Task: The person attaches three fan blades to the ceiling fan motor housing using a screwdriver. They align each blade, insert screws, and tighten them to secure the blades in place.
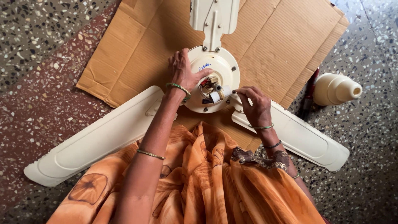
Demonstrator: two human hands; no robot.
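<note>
Left hand (182, 70) is spread flat over the cream motor hub (213, 79) of a ceiling fan, thumb hooked toward the center, just bracing it rather than gripping. Right hand (255, 103) pinches something tiny at the hub's rim, looks like a screw, but it's too small to say. The fan lies on a flattened cardboard sheet (269, 45) on a speckled floor (45, 29). Three cream blades (103, 137) splay out; orange fabric (207, 178) covers part of the near edge. Off to the right sits a cream cone-shaped canopy cover (336, 89), with a dark red tool (309, 95) just beside it.
</note>
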